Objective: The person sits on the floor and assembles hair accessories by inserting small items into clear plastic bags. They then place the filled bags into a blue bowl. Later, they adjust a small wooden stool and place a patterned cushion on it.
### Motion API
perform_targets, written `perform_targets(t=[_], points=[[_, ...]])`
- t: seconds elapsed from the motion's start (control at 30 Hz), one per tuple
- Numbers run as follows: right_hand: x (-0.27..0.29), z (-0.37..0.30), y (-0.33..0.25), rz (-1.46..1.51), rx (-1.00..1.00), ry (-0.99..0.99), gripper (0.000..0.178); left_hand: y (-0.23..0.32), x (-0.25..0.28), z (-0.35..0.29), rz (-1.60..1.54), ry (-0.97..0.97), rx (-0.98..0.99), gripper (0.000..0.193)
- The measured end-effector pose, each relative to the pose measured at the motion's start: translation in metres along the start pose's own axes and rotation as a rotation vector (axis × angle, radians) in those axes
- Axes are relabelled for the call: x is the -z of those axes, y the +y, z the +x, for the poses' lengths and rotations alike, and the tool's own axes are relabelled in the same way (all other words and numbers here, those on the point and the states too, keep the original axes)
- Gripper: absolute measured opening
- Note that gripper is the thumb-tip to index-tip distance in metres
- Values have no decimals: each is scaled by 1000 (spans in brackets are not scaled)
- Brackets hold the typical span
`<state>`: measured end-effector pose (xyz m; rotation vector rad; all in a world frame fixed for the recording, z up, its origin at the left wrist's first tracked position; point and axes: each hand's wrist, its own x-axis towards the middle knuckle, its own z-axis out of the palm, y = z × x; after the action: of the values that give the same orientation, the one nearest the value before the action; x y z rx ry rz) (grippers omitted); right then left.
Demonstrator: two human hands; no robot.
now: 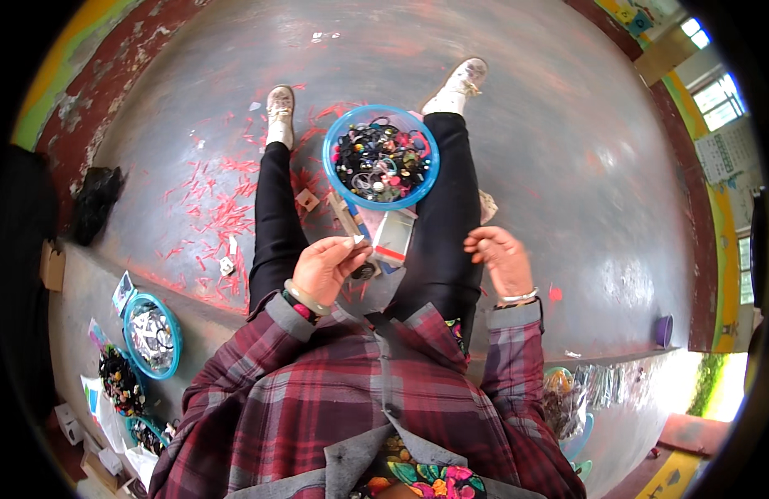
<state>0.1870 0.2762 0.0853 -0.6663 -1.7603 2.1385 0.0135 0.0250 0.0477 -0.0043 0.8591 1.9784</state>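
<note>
My left hand [321,271] is closed in a pinch, with a small white piece [358,239] showing at the fingertips; its kind is too small to tell. My right hand [502,261] hovers apart from it, over the edge of my right thigh. Its thumb and fingers are drawn together, and whatever they may hold cannot be made out. Ahead of both hands, between my legs, stands a round blue basin [327,158] heaped with hair ties [381,162], mostly black with some coloured ones. A shallow white box with a red strip [393,238] lies just beyond my left fingertips.
Red scraps [220,204] litter the grey floor [584,166] on the left. Beside me at left sit a blue basket [178,337] of clear packets and a pile of hair ties [121,382]. Plastic packets [605,385] lie at right, near a purple cup [665,331].
</note>
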Motion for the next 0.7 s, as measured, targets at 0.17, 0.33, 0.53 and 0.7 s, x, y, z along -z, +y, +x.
perform_targets(t=[0.17,0.33,0.53,0.7], points=[[-81,10,19,95,-95,-219,37,-2,-4,-1,-53,-2,-27,15],[-109,14,36,-14,-85,-206,21,-3,-5,-3,-70,15,-9,15],[-113,13,42,-4,-25,-96,14,-7,-5,-2,-106,-5,28,15],[-112,11,37,7,-22,-86,14,0,-10,-5,65,-13,54,18]])
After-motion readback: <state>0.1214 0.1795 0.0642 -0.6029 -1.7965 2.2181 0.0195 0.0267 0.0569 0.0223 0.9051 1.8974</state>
